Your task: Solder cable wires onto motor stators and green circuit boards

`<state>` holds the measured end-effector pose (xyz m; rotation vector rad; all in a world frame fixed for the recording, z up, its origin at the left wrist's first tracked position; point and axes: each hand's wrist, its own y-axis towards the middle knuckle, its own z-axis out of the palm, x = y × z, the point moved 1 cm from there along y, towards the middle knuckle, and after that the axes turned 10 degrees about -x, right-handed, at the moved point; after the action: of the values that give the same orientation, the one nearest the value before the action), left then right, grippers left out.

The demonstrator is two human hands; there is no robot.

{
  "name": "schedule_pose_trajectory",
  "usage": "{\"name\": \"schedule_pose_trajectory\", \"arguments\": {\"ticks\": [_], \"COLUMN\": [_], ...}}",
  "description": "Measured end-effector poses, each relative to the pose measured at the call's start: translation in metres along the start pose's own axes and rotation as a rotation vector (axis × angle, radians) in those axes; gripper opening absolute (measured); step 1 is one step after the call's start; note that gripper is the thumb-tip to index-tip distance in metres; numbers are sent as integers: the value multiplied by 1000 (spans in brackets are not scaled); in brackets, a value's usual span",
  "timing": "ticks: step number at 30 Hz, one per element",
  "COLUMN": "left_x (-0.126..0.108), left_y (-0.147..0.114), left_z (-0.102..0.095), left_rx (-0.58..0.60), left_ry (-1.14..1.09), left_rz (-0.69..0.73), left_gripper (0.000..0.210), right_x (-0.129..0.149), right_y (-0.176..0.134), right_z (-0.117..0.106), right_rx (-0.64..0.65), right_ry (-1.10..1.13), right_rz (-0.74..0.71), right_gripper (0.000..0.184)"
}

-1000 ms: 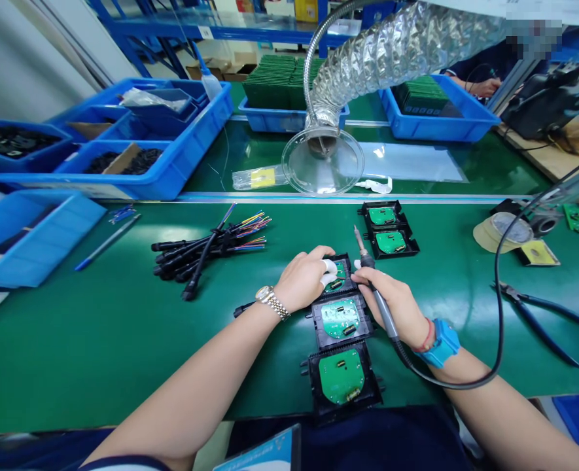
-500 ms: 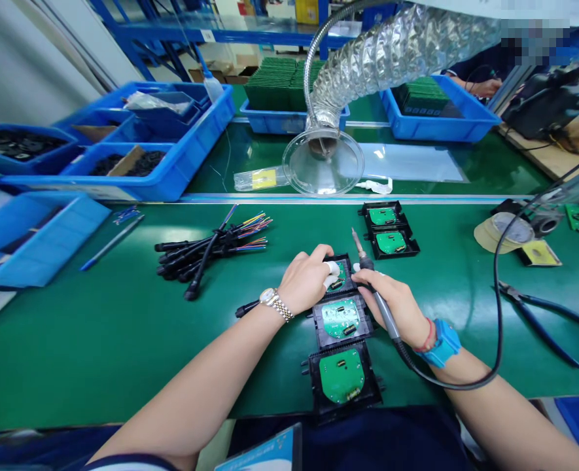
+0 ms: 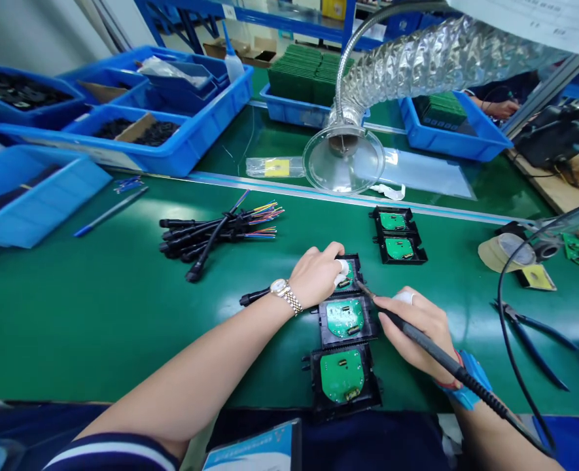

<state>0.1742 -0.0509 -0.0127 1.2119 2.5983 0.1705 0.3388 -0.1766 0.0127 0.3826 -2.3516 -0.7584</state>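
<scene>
My right hand point(image 3: 417, 327) is wrapped round a soldering iron point(image 3: 407, 330), whose tip points left at the right edge of the farthest black case point(image 3: 356, 261). My left hand point(image 3: 317, 275) bends over that case, its white-covered fingertips pressed together at the green board; what they pinch is hidden. From under my left wrist a black cable point(image 3: 254, 296) sticks out to the left. Nearer me lie a second open case with a circuit board point(image 3: 341, 317) and a third with a larger-looking board point(image 3: 341, 376), lined up in a column.
A bundle of black cables point(image 3: 205, 239) with coloured wire ends lies left. Two more cases point(image 3: 400, 235) sit behind my right hand. Pliers point(image 3: 534, 340) lie right. A clear fume hood point(image 3: 343, 160) hangs over the table's back. Blue bins point(image 3: 171, 157) stand back left; a co-worker's hand point(image 3: 502, 108) shows far right.
My right hand has turned the soldering iron from pointing up and away to pointing left, bringing its tip down to the farthest case. My left hand stays at that case. The view has shifted slightly.
</scene>
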Motion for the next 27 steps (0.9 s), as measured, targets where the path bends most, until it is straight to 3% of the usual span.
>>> {"name": "schedule_pose_trajectory", "arguments": {"ticks": [15,21,27], "left_x": [0,0,-1], "left_y": [0,0,0], "left_z": [-1,-1,-2], "left_rx": [-7,-5,4], "left_ry": [-7,-4,-4], "left_rz": [1,3,-1], "left_gripper": [20,19,21], "right_x": [-10,-7,-10], "right_y": [14,18,14], "right_z": [-2,-3,0], "right_rx": [160,98,60], "right_ry": [69,35,31], "right_rz": [174,349,398], "right_gripper": [21,17,16]}}
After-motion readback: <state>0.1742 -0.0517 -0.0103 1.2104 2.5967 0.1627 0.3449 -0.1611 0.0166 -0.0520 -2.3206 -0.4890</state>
